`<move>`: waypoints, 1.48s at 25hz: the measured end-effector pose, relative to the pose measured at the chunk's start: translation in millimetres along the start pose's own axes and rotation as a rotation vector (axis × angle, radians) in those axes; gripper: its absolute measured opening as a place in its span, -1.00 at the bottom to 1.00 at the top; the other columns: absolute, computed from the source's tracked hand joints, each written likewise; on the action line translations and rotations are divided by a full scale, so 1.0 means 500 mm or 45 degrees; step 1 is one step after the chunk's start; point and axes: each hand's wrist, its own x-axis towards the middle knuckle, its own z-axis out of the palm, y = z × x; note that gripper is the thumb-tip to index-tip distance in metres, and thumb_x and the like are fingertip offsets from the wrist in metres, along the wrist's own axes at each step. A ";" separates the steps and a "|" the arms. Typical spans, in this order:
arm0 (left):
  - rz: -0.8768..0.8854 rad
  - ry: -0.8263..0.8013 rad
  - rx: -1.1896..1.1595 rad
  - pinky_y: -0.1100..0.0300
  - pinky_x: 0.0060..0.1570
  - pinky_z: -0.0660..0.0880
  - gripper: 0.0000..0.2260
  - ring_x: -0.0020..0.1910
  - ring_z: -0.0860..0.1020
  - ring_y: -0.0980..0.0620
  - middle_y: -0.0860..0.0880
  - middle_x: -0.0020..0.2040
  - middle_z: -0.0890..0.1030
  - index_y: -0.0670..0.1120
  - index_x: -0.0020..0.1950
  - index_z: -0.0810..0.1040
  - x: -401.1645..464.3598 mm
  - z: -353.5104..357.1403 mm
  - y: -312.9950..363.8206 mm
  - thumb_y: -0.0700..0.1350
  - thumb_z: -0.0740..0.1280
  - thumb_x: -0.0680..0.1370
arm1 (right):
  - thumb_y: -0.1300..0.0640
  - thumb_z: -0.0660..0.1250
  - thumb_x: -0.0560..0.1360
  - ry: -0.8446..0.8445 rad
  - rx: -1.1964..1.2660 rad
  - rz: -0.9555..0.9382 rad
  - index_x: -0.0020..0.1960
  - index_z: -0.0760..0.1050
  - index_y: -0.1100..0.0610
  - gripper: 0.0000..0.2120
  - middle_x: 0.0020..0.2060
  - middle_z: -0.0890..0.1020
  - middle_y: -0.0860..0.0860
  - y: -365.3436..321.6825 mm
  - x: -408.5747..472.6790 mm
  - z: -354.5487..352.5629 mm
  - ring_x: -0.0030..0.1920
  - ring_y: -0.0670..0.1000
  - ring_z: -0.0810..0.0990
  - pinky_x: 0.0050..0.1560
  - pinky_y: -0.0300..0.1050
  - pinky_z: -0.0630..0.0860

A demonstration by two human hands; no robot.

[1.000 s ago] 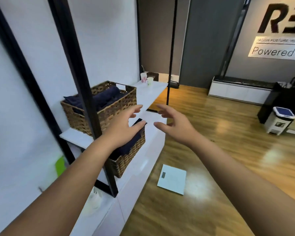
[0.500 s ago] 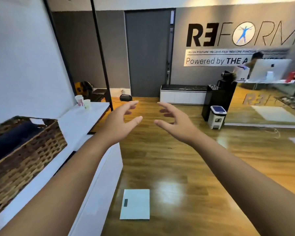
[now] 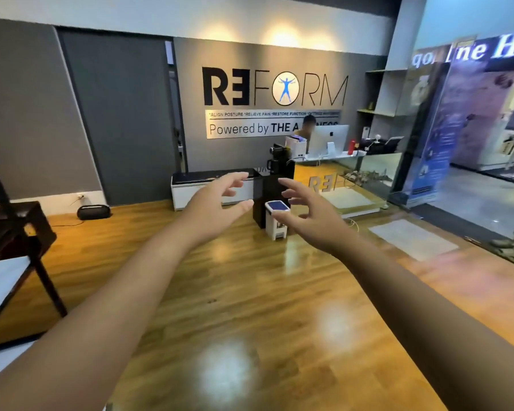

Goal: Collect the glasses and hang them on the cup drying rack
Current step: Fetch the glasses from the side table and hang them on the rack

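My left hand [image 3: 217,204] and my right hand [image 3: 312,216] are stretched out in front of me above the wooden floor, palms turned toward each other, fingers spread, nothing in either. No glasses and no cup drying rack appear in this view. The hands are apart, with a small white pedal bin showing between them in the distance.
A white pedal bin with a blue lid [image 3: 276,219] stands beside a black cabinet [image 3: 272,191]. A reception desk [image 3: 333,161] with a monitor and a person behind it is at the back. A white shelf [image 3: 0,280] and dark table [image 3: 18,221] are at left; glass wall at right.
The view has swung right, away from the wicker baskets and white shelf toward the reception desk. Both hands have stayed raised, open and apart in front of me.
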 end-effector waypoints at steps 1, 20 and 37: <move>0.040 -0.031 -0.005 0.07 0.29 0.49 -0.51 0.33 0.51 0.18 0.17 0.39 0.54 0.20 0.53 0.40 0.048 0.010 -0.009 0.07 0.42 0.62 | -0.12 0.48 0.57 0.043 -0.032 0.022 0.62 0.31 -0.16 -0.33 0.36 0.55 -0.09 0.016 0.026 -0.020 0.32 -0.08 0.52 0.25 -0.03 0.55; 0.531 -0.395 -0.329 0.05 0.25 0.53 -0.51 0.25 0.56 0.12 0.10 0.33 0.58 0.10 0.54 0.44 0.678 0.628 0.217 0.03 0.43 0.62 | -0.15 0.46 0.58 0.629 -0.361 0.383 0.60 0.31 -0.15 -0.34 0.30 0.54 -0.10 0.473 0.132 -0.563 0.26 -0.10 0.52 0.04 -0.31 0.46; 0.877 -0.898 -0.674 0.16 0.21 0.50 -0.51 0.25 0.59 0.12 0.10 0.33 0.59 0.10 0.54 0.45 1.042 1.393 0.548 0.04 0.44 0.61 | -0.10 0.46 0.59 1.045 -0.606 0.781 0.59 0.35 -0.14 -0.39 0.33 0.56 -0.05 0.915 0.060 -1.070 0.28 -0.08 0.56 0.20 -0.17 0.53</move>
